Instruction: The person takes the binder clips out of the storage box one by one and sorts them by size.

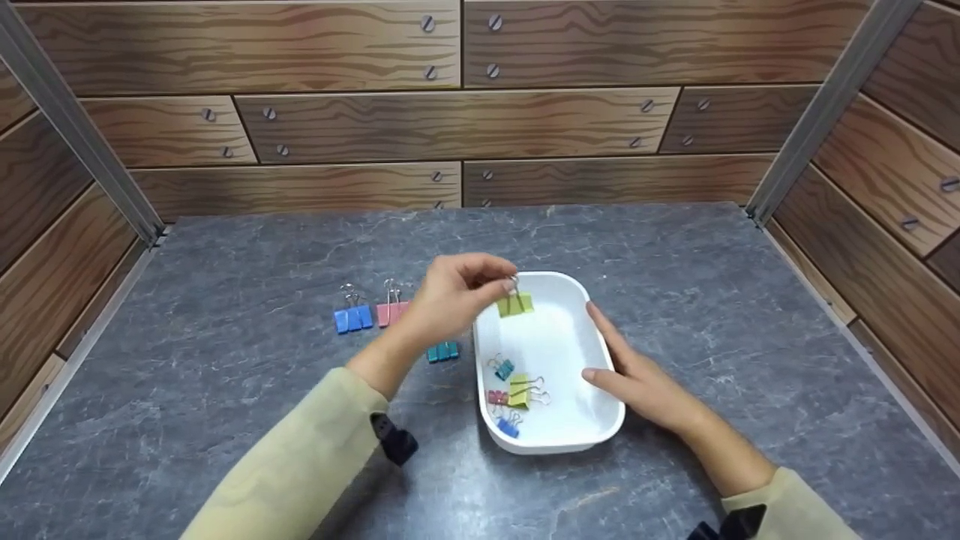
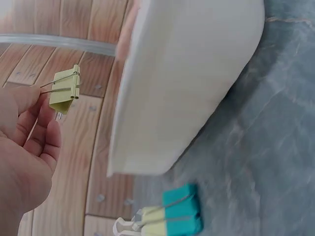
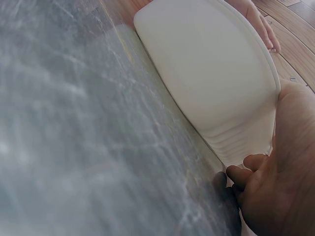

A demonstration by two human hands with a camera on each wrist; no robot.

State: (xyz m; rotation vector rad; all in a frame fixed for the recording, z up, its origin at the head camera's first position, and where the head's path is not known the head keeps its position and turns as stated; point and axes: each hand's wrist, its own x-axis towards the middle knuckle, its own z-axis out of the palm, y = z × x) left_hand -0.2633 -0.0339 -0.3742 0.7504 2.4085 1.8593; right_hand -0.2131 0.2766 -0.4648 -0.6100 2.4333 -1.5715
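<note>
My left hand (image 1: pixel 454 292) pinches a yellow-green binder clip (image 1: pixel 516 304) by its wire handles, over the far left part of a white plastic tub (image 1: pixel 559 345). In the left wrist view this binder clip (image 2: pixel 65 89) hangs from thumb and fingertips. The right hand (image 1: pixel 652 382) holds the tub's right side, thumb over the rim and fingers along the outer wall. Inside the tub, near its left wall, lie a small teal clip (image 1: pixel 504 369), a yellow-green clip (image 1: pixel 519 391), a small pinkish-red clip (image 1: pixel 497 397) and a small blue clip (image 1: pixel 508 427).
Left of the tub, on the grey marbled table (image 1: pixel 247 360), are a blue clip (image 1: pixel 353 319), a pink clip (image 1: pixel 392 313) partly behind the left hand, and a teal clip (image 1: pixel 442 352). Wood-patterned panels (image 1: pixel 360 124) enclose the back and sides.
</note>
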